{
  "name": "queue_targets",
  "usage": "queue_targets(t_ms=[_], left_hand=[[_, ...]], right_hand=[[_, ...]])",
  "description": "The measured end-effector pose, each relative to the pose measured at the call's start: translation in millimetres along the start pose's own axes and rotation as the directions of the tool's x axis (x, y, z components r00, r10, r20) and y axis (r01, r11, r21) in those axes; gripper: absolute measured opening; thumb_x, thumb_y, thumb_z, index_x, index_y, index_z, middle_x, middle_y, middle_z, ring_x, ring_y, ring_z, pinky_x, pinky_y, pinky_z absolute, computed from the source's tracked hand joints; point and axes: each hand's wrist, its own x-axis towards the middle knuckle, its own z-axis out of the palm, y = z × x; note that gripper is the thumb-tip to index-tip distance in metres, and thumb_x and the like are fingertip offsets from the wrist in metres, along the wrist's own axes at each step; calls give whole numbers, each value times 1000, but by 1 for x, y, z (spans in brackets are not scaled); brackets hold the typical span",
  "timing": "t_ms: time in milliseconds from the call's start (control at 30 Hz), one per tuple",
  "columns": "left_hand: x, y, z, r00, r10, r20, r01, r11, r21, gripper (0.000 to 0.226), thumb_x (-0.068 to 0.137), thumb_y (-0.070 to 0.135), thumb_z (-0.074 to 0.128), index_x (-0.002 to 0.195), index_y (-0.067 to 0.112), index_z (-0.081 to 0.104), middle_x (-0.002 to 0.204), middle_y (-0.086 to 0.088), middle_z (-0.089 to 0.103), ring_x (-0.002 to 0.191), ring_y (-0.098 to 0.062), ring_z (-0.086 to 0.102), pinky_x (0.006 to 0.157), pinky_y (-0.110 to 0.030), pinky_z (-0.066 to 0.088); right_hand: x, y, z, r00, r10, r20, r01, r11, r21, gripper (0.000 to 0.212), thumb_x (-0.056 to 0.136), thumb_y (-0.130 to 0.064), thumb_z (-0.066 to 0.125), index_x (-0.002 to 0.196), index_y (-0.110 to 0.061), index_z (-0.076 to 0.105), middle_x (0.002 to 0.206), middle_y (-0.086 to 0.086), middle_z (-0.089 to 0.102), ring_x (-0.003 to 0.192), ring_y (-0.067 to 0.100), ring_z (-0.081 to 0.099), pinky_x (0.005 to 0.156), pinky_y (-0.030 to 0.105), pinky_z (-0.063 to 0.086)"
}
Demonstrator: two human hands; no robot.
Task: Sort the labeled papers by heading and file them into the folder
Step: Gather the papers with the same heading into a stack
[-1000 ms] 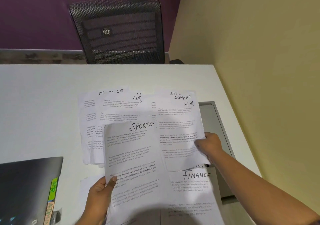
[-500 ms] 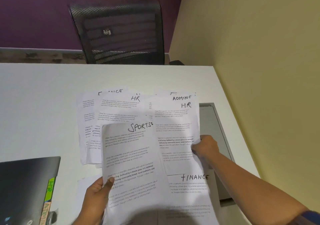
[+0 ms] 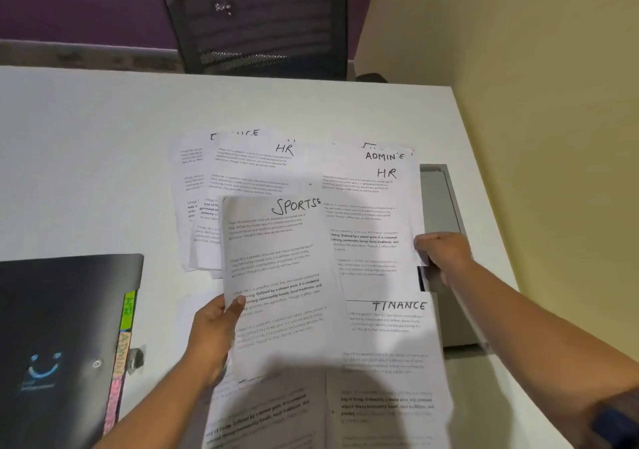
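Right hand (image 3: 441, 253) farther right, HR sheet (image 3: 377, 213) too

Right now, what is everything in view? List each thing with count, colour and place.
SPORTS sheet: one, white, lifted at centre.
HR sheet: one, white, right of centre, an ADMIN heading showing above it.
FINANCE sheet: one, white, near right.
Other papers: several overlapping, count unclear, white, behind the SPORTS sheet.
Folder: one, black, near left, with green HR and orange ADMIN tabs.
Grey flat object: one, far right, partly covered.
Table: one, white.
Mesh chair: one, black, beyond the table.
Left hand: holds the SPORTS sheet.
Right hand: pinches the HR sheet's right edge.
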Motion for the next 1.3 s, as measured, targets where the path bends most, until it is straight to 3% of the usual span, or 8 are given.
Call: queue_targets(t_ms=[200, 400, 667, 800, 867, 1033, 1167, 1300], left_hand=[[1, 1, -1, 1000, -19, -11, 19, 999, 27, 18, 99, 13, 55, 109, 14, 70, 105, -9, 76, 97, -30, 73, 91, -47, 54], [-1, 5, 1, 999, -39, -19, 39, 999, 24, 16, 99, 12, 55, 105, 13, 71, 101, -10, 77, 94, -31, 73, 90, -47, 55], [-9, 11, 2, 998, -56, 26, 55, 997, 46, 21, 99, 17, 57, 114, 12, 69, 107, -12, 76, 97, -30, 73, 88, -46, 56], [-25, 23, 6, 1000, -6, 9, 5, 998, 63, 17, 98, 18, 58, 107, 13, 71, 94, -9, 78, 83, -27, 75, 66, -35, 61], [-36, 30, 7, 1000, -6, 27, 5, 999, 39, 16, 99, 17, 57, 106, 12, 71, 96, -12, 77, 86, -31, 75, 71, -40, 61], [-68, 48, 3, 994, 108, -4, -108, 992, 69, 16, 99, 17, 56, 102, 14, 71, 96, -10, 77, 86, -28, 74, 73, -35, 58], [-99, 50, 0, 989, 149, 15, -150, 985, 82, 16, 99, 18, 57, 100, 15, 73, 94, -7, 78, 86, -26, 74, 70, -34, 58], [-125, 40, -7, 989, 139, 57, -141, 989, 33, 17, 99, 17, 57, 108, 12, 70, 100, -12, 77, 91, -31, 74, 82, -48, 59]], right_hand=[[3, -1, -6, 999, -27, -39, 27, 1000, 9, 19, 81, -10, 78, 85, -11, 60, 79, 11, 63, 70, 27, 60, 70, 37, 52], [-11, -13, -29, 798, -596, -93, 453, 694, -560, 17, 91, -24, 64, 86, -11, 73, 78, 6, 69, 73, 31, 64, 69, 36, 55], [-40, -42, -87, 604, -715, -353, 525, 690, -498, 22, 94, -19, 56, 104, -9, 74, 94, 16, 75, 81, 33, 65, 72, 26, 40], [-71, -54, -122, 549, -711, -439, 634, 696, -336, 22, 92, -16, 56, 102, -6, 73, 91, 11, 73, 77, 20, 60, 68, 22, 44], [-87, -54, -136, 554, -676, -487, 668, 709, -225, 23, 90, -18, 56, 103, -7, 73, 91, 8, 71, 72, 14, 60, 66, 8, 44], [-140, -25, -144, 685, -519, -510, 654, 747, 118, 17, 91, -14, 63, 104, -6, 72, 84, 6, 70, 59, -3, 61, 60, 13, 51], [-175, 31, -110, 904, -358, -235, 425, 822, 379, 10, 91, -13, 67, 99, -9, 72, 94, 13, 73, 69, 12, 63, 55, 18, 54], [-218, 87, -58, 955, -294, 35, 264, 900, 348, 8, 92, -11, 67, 92, -7, 74, 84, 14, 76, 74, 24, 62, 72, 40, 49]])
